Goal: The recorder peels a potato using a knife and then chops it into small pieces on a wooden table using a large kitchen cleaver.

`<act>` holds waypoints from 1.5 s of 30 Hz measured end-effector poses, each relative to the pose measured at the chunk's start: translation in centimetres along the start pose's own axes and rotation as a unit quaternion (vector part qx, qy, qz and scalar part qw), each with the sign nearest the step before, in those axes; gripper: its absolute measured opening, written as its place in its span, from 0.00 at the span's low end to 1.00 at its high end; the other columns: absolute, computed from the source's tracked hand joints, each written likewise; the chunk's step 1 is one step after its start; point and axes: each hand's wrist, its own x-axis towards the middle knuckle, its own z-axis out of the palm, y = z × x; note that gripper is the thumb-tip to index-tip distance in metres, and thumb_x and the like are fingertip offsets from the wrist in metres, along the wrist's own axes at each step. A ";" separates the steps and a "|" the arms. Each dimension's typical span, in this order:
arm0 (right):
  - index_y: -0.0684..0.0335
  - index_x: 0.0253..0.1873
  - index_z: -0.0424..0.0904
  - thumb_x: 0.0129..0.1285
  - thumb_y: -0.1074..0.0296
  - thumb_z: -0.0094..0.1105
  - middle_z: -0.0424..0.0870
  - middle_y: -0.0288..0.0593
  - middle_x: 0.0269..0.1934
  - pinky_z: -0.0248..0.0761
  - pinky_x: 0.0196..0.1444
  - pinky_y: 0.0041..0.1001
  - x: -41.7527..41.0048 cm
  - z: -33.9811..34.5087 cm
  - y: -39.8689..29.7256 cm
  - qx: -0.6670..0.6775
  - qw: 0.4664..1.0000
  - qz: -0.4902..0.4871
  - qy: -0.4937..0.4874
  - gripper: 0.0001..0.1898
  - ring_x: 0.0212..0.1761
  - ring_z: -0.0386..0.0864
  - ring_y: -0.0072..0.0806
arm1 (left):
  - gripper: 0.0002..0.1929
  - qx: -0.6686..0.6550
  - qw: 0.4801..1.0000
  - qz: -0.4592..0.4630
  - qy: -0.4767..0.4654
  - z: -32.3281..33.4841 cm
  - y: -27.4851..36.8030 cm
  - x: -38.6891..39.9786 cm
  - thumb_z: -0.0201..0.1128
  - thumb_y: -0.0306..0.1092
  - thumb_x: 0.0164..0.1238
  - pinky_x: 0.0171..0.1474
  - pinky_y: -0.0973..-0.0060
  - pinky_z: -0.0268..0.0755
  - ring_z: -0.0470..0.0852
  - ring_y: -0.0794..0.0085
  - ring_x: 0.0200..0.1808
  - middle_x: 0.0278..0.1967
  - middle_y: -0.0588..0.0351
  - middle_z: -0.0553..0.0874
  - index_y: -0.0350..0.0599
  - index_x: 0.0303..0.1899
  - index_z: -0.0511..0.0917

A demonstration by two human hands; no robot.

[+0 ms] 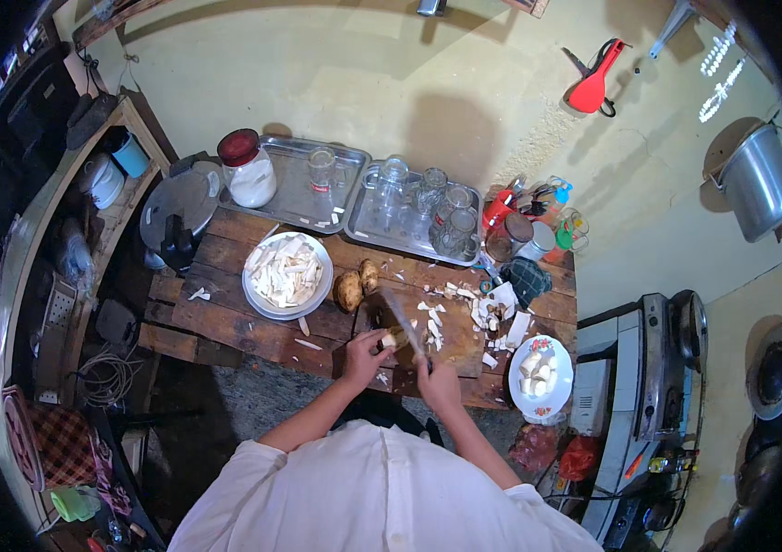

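My left hand [365,359] holds a partly peeled piece of root vegetable [391,338] over the near side of a wooden cutting board [456,345]. The handle of a knife [401,317] is in my right hand [438,386], its long blade slanting up and left beside the piece. Behind the hands lie two brown potatoes [348,291]. A bowl of white cut strips [287,272] stands to the left. At the right, a floral plate [543,407] bears several peeled white pieces [539,375]. Peelings [436,321] are scattered on the board and beyond it.
Two metal trays [356,231] with glass mugs [391,172] and a red-lidded jar [249,172] line the back of the wooden table [225,276]. Jars, utensils and a dark cloth [526,277] stand back right. A gas stove [656,366] is to the right, a pressure cooker [180,200] to the left.
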 end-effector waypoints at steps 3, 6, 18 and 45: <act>0.71 0.34 0.82 0.67 0.43 0.47 0.80 0.65 0.27 0.74 0.39 0.49 -1.3 -0.9 -2.4 -0.067 0.997 -0.011 -0.036 0.30 0.33 0.81 0.60 | 0.16 0.032 0.999 -0.029 -0.021 -0.8 0.3 -0.1 0.71 0.25 0.41 0.36 0.65 0.74 0.81 0.55 0.34 0.34 0.43 0.83 0.33 0.36 0.81; 0.71 0.33 0.82 0.67 0.41 0.46 0.80 0.65 0.26 0.75 0.37 0.49 -1.1 -0.7 -2.6 -0.099 0.994 -0.032 -0.046 0.32 0.32 0.81 0.59 | 0.12 0.086 0.995 -0.023 -0.049 -1.1 0.5 0.1 0.69 0.24 0.37 0.36 0.61 0.72 0.79 0.49 0.34 0.29 0.41 0.79 0.31 0.27 0.77; 0.72 0.33 0.81 0.68 0.43 0.45 0.82 0.63 0.28 0.76 0.37 0.47 0.7 0.1 -2.4 -0.163 0.984 -0.061 -0.045 0.31 0.32 0.82 0.57 | 0.16 0.058 0.998 -0.018 -0.014 -0.3 0.3 0.1 0.72 0.27 0.42 0.47 0.64 0.75 0.83 0.51 0.42 0.37 0.42 0.84 0.32 0.37 0.83; 0.72 0.40 0.81 0.69 0.43 0.44 0.81 0.65 0.29 0.75 0.41 0.49 0.3 -0.4 -0.3 -0.113 0.993 0.001 -0.046 0.31 0.36 0.82 0.58 | 0.23 0.107 0.991 0.048 -0.069 1.2 0.2 1.3 0.74 0.32 0.46 0.53 0.62 0.72 0.80 0.49 0.48 0.45 0.40 0.83 0.31 0.46 0.80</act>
